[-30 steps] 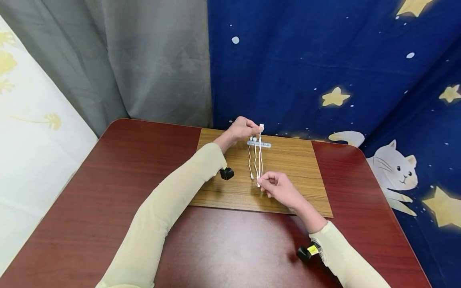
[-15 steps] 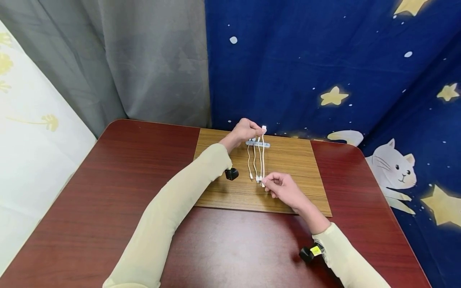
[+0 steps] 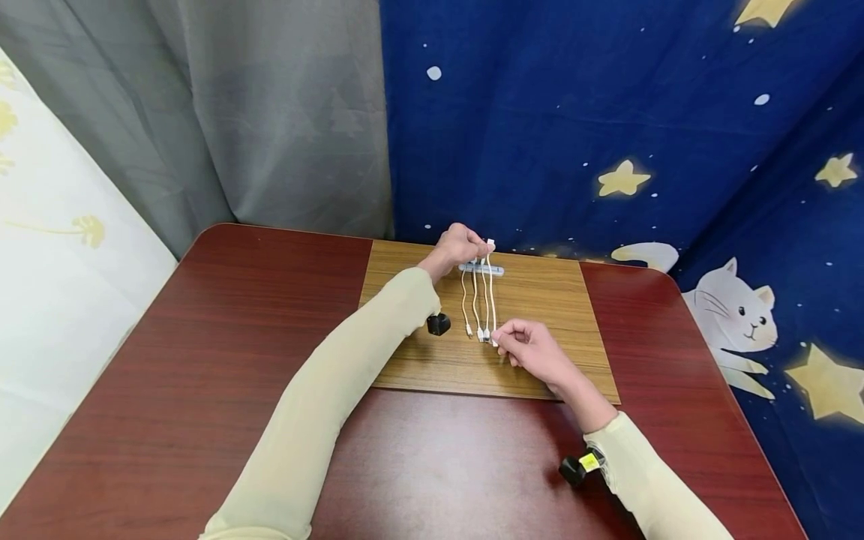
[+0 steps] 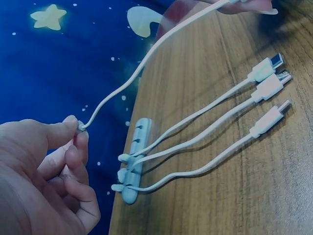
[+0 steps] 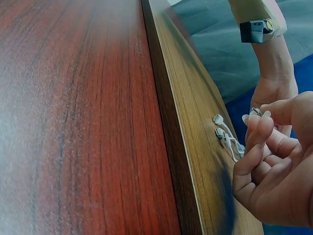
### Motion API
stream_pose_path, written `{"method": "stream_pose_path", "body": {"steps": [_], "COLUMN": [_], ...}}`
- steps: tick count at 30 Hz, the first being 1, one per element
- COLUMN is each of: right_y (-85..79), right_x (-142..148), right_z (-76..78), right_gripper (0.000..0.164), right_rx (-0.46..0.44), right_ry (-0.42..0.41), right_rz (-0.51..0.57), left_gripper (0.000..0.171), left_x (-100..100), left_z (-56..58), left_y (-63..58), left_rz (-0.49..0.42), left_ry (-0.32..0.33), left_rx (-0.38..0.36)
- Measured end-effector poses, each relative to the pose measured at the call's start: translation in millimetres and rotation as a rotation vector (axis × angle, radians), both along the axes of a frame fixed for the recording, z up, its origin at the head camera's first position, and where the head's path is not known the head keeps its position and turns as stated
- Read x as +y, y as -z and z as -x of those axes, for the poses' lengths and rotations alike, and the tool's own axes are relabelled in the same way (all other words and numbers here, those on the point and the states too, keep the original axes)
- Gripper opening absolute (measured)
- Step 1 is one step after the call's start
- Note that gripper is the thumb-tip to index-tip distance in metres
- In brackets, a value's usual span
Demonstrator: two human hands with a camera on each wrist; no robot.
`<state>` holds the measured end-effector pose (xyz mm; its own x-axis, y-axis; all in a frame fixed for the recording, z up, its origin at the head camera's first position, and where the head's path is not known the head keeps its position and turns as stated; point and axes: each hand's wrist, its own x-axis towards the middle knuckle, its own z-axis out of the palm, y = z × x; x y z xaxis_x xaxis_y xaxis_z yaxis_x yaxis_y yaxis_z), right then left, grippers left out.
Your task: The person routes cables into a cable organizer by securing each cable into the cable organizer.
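A white charging cable [image 4: 171,32] is stretched between both hands above the wooden board. My left hand [image 3: 462,244] pinches its far end between thumb and forefinger; in the left wrist view that hand [image 4: 54,176] has its other fingers curled. My right hand [image 3: 533,349] pinches the near end, whose small plug shows at the fingertips in the right wrist view. A light blue cable clip strip [image 4: 129,197] sits at the board's back edge. Three other white cables run from it, their plugs [image 4: 267,122] lying towards the front; the upper slots of the strip hold no cable.
The wood-grain board [image 3: 553,315] lies on a dark red table [image 3: 432,465]. A grey curtain [image 3: 290,112] and a blue star-patterned curtain [image 3: 513,112] hang close behind the table's back edge. Black wrist cameras [image 3: 439,324] are on both forearms.
Both hands have shifted slightly right with the held cable, so it now hangs apart from the third cable instead of overlapping it. Its far end has come down a little.
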<state>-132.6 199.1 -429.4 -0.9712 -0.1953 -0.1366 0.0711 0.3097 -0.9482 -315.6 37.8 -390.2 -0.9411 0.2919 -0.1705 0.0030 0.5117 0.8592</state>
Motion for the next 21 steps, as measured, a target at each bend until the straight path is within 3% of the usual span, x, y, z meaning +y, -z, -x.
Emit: {"method": "stream_pose_path", "body": {"steps": [10, 21], "right_y": [0.0, -0.1], "right_x": [-2.3, -0.6], "right_z": [3.7, 4.8], "right_gripper": [0.018, 0.021], "right_rx": [0.019, -0.006], "right_ry": [0.009, 0.047], "right_rz": [-0.041, -0.048], "left_gripper": [0.023, 0.019], "left_x": [10.2, 16.2], "left_z": [-6.5, -3.3], "left_y": [7.4, 15.4], "left_rz": [0.158, 0.212], "left_ry": [-0.040, -0.067], "left_rx": [0.047, 0.094]}}
